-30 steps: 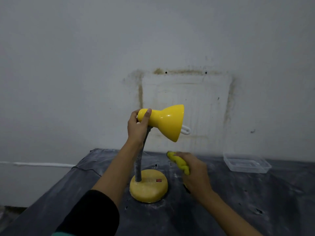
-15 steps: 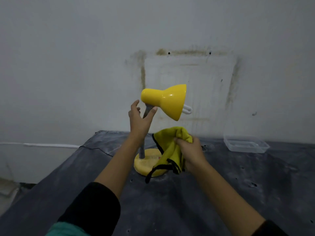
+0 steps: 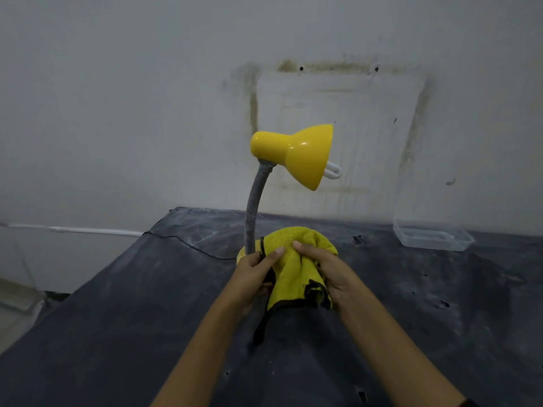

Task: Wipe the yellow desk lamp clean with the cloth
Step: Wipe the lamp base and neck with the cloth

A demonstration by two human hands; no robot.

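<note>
The yellow desk lamp (image 3: 296, 152) stands on the dark table, its shade tilted right on a grey flexible neck (image 3: 253, 216), a white bulb poking out. Its yellow base is mostly hidden behind the cloth and my hands. The yellow cloth (image 3: 296, 268) with black edging is held in front of the base by both hands. My left hand (image 3: 255, 273) grips its left edge, close to the foot of the neck. My right hand (image 3: 324, 268) grips its right side, thumb on top.
A clear plastic container (image 3: 432, 237) sits at the back right of the dark, dusty table (image 3: 132, 318). A thin black cord (image 3: 188, 243) runs from the lamp to the table's left edge. A stained white wall stands right behind.
My left hand let go of the lamp's head and neck and came down onto the cloth. The cloth, lifted off the table by my right hand, is now held in both hands.
</note>
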